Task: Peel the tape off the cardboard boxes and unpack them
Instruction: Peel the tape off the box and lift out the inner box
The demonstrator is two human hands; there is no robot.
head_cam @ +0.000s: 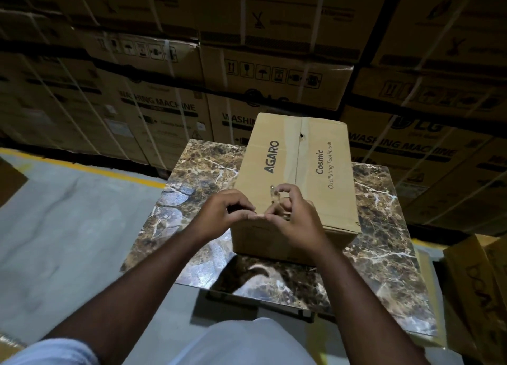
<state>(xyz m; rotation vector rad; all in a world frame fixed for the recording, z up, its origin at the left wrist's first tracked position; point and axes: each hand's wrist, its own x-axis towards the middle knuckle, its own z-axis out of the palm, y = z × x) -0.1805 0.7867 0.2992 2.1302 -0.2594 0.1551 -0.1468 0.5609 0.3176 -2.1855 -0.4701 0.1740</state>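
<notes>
Stacked washing-machine cartons (170,112) behind the box. Marble-topped desk (197,178) under the box. Cardboard box (296,172) flat on desk, flaps closed. Tape (295,156) along top seam, near end lifted. Right hand (295,216) grip pinched on tape end; left hand (222,214) grip pinched beside it. Risks: tape likely tearing short; box sliding if unbraced.

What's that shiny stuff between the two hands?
A crumpled strip of clear tape, peeled up from the near edge of the cardboard box. The left hand and right hand pinch it between them, as the head view shows.
</notes>
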